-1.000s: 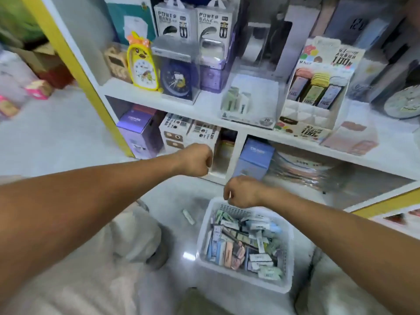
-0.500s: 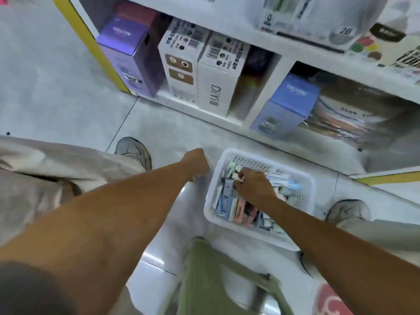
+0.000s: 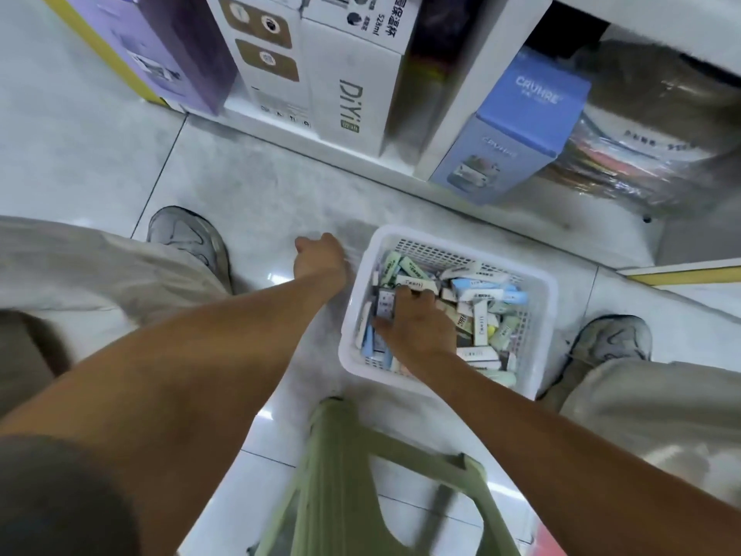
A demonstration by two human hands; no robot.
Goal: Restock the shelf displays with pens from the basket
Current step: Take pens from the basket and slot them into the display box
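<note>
From the head camera, the person is sitting on a green stool (image 3: 373, 475) and looking down at a white basket (image 3: 545, 307) resting on the floor (image 3: 80, 126) just in front of the bottom shelf (image 3: 437, 126). The basket is holding a loose jumble of small boxed pens (image 3: 479, 319), lying at all angles.

The right hand (image 3: 417, 327) is reaching into the left half of the basket, its fingers curling down among the packs and closing on one pen pack (image 3: 385, 305) under the knuckles. How many it is gripping I cannot tell, since the hand is covering them.

The left hand (image 3: 320, 256) is hanging just beside the basket's left rim, over the floor, clenched into a loose fist; whether anything is inside it is not showing.

Risks, as I judge them:

- The packs are overlapping, so a lift may be dragging neighbours up with it and spilling them over the low rim onto the floor.
- The basket is light and unheld, so a sideways pull may be sliding or tipping it toward the stool.
- A grip on several slick boxes at once may be slipping on the way up to the displays, which are out of view here.
- The tall white carton (image 3: 353, 94) and the blue box (image 3: 517, 126) are standing near the shelf edge, so a rising arm may be knocking them.
</note>
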